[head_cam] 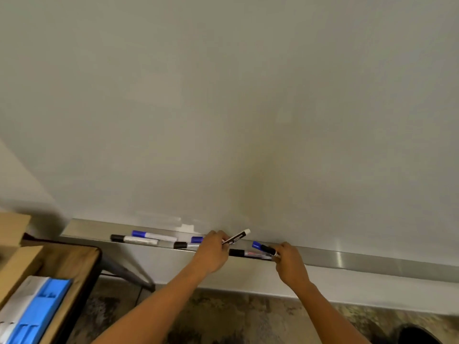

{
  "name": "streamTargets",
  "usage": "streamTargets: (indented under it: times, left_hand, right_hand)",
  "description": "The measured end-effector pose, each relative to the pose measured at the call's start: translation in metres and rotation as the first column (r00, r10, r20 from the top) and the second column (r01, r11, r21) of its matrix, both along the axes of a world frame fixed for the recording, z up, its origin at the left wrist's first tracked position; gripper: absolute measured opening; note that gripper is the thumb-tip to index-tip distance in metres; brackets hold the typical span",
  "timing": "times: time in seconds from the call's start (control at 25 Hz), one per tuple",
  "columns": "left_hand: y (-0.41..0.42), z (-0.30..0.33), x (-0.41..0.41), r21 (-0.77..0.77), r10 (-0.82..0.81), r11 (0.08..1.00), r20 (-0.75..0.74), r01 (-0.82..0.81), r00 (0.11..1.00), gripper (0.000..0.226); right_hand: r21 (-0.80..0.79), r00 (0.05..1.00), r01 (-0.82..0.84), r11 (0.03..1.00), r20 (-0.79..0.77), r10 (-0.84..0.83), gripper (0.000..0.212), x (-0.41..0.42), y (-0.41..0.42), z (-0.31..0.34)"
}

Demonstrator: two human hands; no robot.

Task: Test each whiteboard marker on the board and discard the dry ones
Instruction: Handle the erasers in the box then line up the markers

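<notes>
A large pale whiteboard fills most of the view, its surface blank, with only faint wiped patches low down near 7 o'clock. Along its lower edge runs a brushed metal tray, slanting from 8 o'clock down toward 4 o'clock. At 8 o'clock stands a wooden table carrying stacked blue and white plastic trays and a cardboard box. Below, a mottled carpet spreads across 6 o'clock, and a dark shoe shows at 5 o'clock. Two bare forearms reach up from the bottom edge to the tray. The left hand, just below centre, curls its fingers round a white-barrelled marker with a black label band; the marker tilts up toward 2 o'clock with its pale end highest, and its white lettering is too blurred to read. The right hand, toward 5 o'clock of the left, pinches a black marker cap at its fingertips, and a blue-capped marker lies touching it. Between the hands a black-capped marker lies in the tray, its red-marked label unreadable. Further along toward 8 o'clock lie a blue-capped pair, a black-capped one beside them, and two more markers just beside the left hand.
</notes>
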State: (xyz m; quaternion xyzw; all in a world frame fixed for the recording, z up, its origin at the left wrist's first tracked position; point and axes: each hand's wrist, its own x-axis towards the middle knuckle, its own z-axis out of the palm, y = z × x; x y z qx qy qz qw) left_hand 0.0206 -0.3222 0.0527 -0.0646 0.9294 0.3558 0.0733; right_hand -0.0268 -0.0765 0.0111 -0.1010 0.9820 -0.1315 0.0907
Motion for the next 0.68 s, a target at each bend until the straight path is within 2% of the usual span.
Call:
streamTargets:
  times: [0.24,0.4,0.52,0.68]
  left_hand:
    - [0.07,-0.014,-0.042,-0.21,-0.105,0.972,0.026,0.108,0.994,0.022]
    - [0.083,-0.035,-0.046,-0.399,-0.185,0.9,0.015,0.175,0.983,0.028]
    - [0.09,-0.046,-0.049,-0.435,-0.21,0.883,-0.033,0.175,0.977,0.031]
    - [0.105,-0.053,-0.044,-0.472,-0.195,0.873,-0.106,0.123,0.975,0.03]
  right_hand:
    - [0.079,0.999,0.006,0.997,-0.053,-0.001,0.034,-0.027,0.059,-0.017]
    - [0.057,0.998,-0.029,0.998,-0.049,0.032,0.035,-0.032,0.076,-0.03]
    - [0.029,0.998,-0.023,0.999,-0.066,0.024,0.035,-0.036,0.089,-0.034]
    - [0.026,0.985,0.049,0.998,-0.164,-0.044,0.034,-0.035,0.104,-0.042]
